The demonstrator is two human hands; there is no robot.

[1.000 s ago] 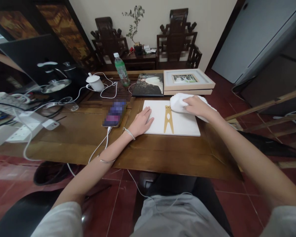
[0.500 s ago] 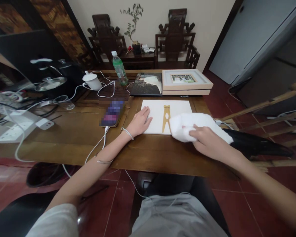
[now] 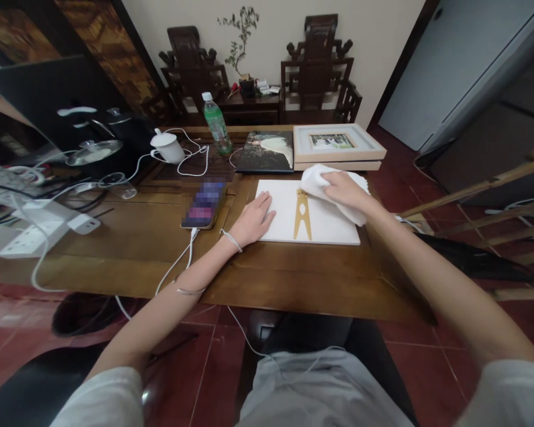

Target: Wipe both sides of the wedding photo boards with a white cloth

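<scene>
A flat white board [image 3: 333, 230] lies on the wooden table, with a gold A-shaped metal stand leg [image 3: 302, 216] in its middle. My left hand [image 3: 253, 220] rests flat on the board's left edge, fingers stretched out. My right hand [image 3: 342, 188] grips a bunched white cloth [image 3: 315, 176] at the board's far right corner. The cloth covers that corner and touches the top of the gold piece or lies just beside it; I cannot tell which.
Behind the board lie a dark picture panel [image 3: 267, 151] and stacked pale wooden frames [image 3: 338, 142]. To the left are a phone [image 3: 207, 201] on a cable, a green bottle [image 3: 217, 126], a lidded white cup [image 3: 167, 147] and a power strip [image 3: 35, 228]. A wooden chair [image 3: 476, 184] stands right.
My right hand has moved the cloth away from me, from the board's near right corner to its far right corner. Both legs of the gold piece now show. My left hand has stayed put.
</scene>
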